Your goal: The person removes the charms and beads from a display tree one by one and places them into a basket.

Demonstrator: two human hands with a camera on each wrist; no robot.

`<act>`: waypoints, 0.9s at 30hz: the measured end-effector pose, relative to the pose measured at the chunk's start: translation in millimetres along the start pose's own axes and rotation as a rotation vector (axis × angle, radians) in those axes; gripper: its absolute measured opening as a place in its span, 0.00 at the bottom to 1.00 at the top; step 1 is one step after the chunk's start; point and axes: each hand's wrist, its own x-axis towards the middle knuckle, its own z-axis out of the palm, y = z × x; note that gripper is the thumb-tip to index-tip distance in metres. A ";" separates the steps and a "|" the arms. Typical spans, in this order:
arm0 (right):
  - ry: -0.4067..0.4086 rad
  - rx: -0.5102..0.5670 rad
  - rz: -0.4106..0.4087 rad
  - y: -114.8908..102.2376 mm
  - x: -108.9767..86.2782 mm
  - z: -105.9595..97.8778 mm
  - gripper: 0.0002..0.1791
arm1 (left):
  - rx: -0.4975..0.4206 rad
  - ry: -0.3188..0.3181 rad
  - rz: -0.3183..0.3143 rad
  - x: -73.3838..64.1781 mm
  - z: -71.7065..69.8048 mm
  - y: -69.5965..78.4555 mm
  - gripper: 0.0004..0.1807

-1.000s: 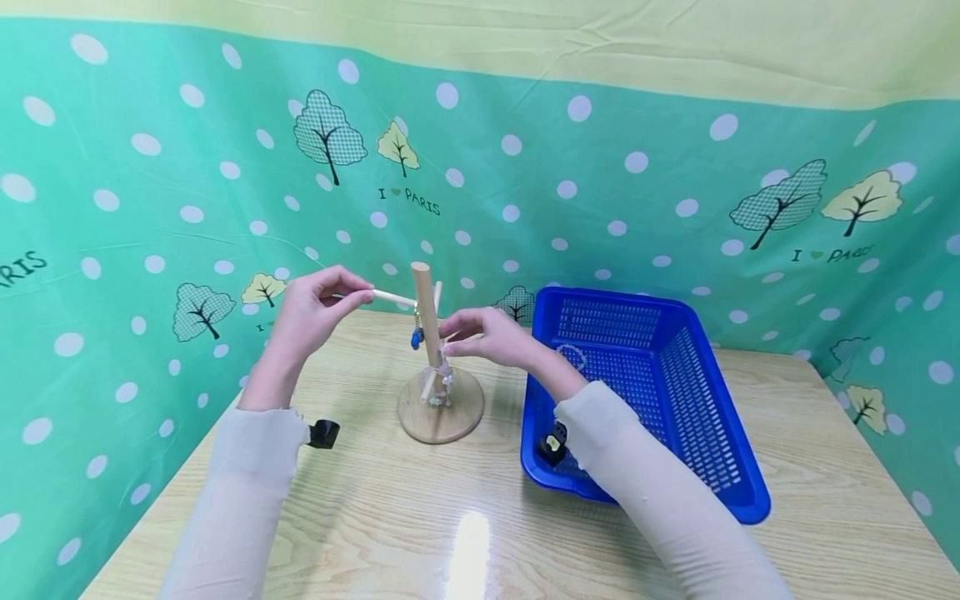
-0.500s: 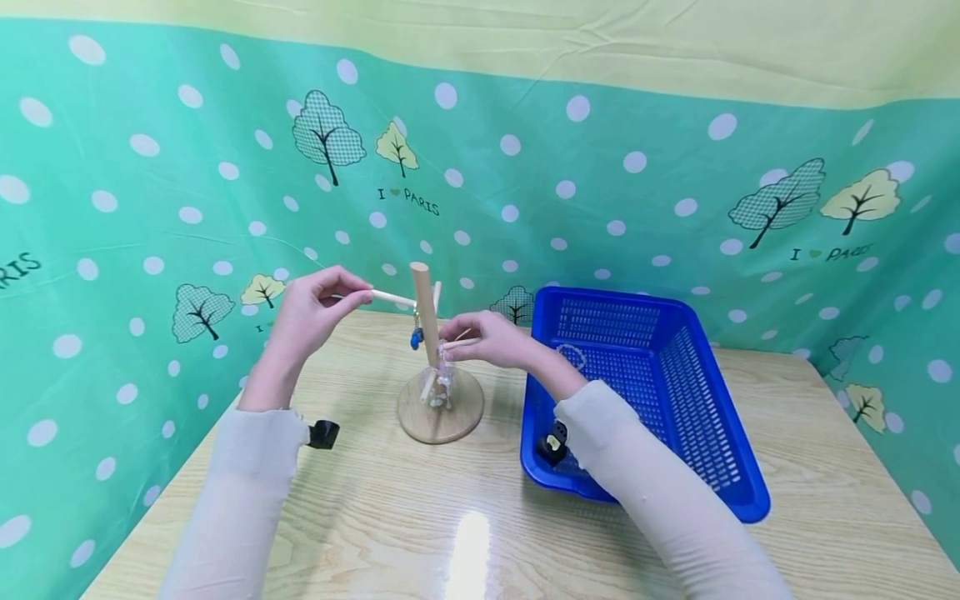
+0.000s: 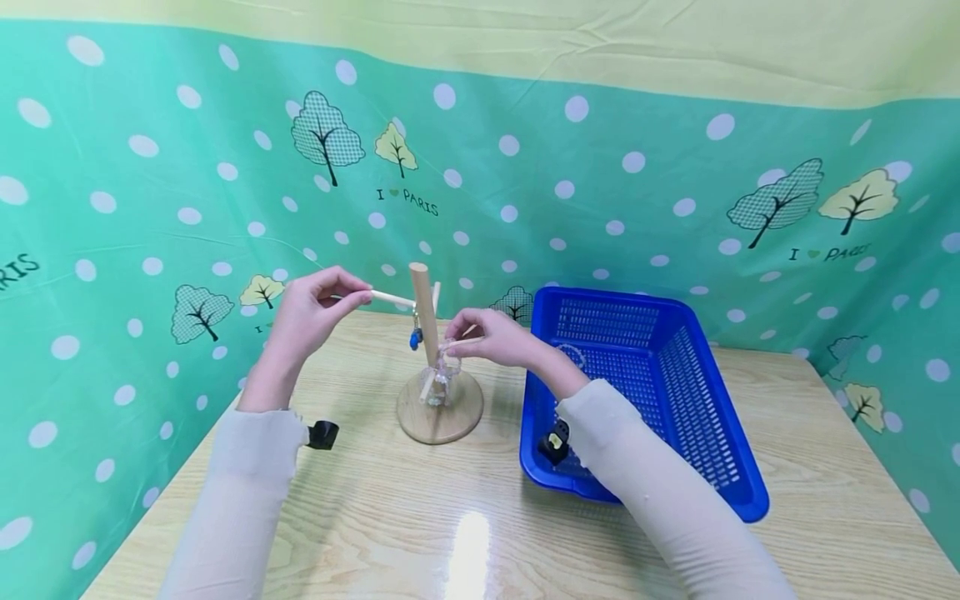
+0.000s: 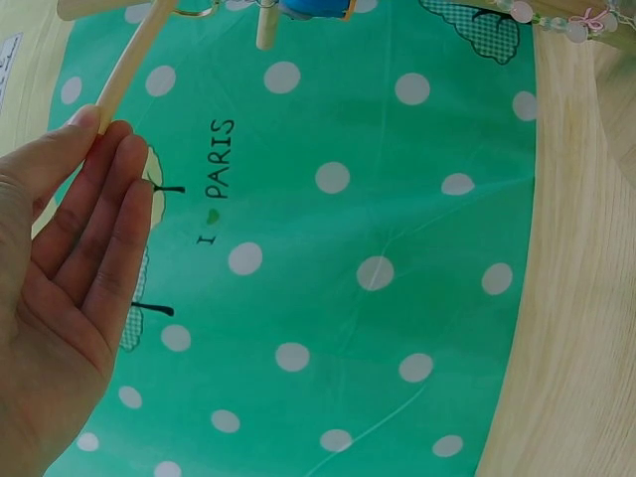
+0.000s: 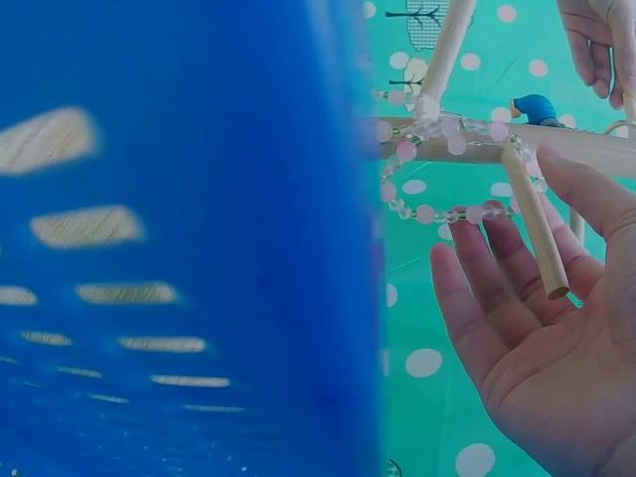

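Observation:
A wooden peg stand point(image 3: 424, 321) with a round base stands upright on the table. My left hand point(image 3: 311, 312) pinches the end of its upper left peg point(image 4: 134, 60) between thumb and fingers. On that peg hangs a keychain with a blue charm point(image 3: 416, 338). My right hand point(image 3: 495, 337) is at the stand's right-hand peg point(image 5: 537, 224), thumb and fingertips at a bracelet of pink and clear beads point(image 5: 425, 213) looped around the peg. The index fingertip is partly hidden by the peg. More beads point(image 3: 437, 396) hang low on the stand, just above its base.
To the right stands a blue plastic basket point(image 3: 720, 400) with perforated walls, under my right forearm. It holds a clear beaded bracelet point(image 3: 572, 356). A green dotted cloth point(image 3: 480, 192) hangs behind the light wood table point(image 3: 390, 517).
My right hand has shifted slightly right, away from the post, and a bracelet loop now shows below its fingertips. The left hand stays on its peg.

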 end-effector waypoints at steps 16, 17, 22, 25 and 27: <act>0.040 -0.014 0.012 3.2 -6.4 -9.2 0.08 | 0.002 -0.005 -0.011 -0.8 0.5 0.9 0.10; 0.043 -0.013 0.012 3.4 -6.9 -9.7 0.08 | 0.002 -0.004 -0.012 -0.9 0.5 0.8 0.10; 0.061 -0.015 0.012 2.3 -10.2 -12.2 0.08 | -0.001 -0.004 -0.007 -0.9 0.0 -0.4 0.10; 0.075 -0.013 0.003 3.1 -11.8 -13.8 0.07 | -0.002 -0.007 -0.005 -0.6 -0.4 -1.2 0.10; 0.086 -0.012 -0.005 3.9 -12.9 -15.0 0.06 | -0.002 -0.009 -0.004 -0.3 -0.3 -1.5 0.09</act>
